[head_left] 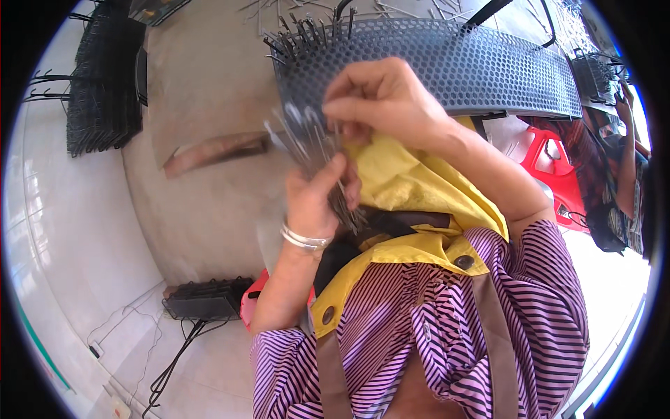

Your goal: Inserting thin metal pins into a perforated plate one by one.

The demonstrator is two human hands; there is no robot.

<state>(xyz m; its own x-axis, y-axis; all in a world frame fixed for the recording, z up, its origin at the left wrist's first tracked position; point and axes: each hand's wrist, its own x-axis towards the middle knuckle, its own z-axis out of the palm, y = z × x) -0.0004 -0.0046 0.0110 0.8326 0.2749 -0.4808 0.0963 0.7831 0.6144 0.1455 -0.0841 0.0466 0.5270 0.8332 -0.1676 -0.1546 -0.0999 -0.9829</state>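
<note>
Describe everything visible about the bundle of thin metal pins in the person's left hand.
The bundle of metal pins is a fanned sheaf of thin, grey, shiny wire-like rods, motion-blurred. The left hand grips its lower part, thumb across it; lower ends poke out below the fist over the yellow apron. Its upper tips spread up-left toward the black perforated panel, where the right hand pinches at them.

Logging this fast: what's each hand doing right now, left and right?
Left hand: closed on a bundle of thin metal pins.
Right hand: fingers pinched at the top of the same bundle, beside the perforated black panel.
</note>
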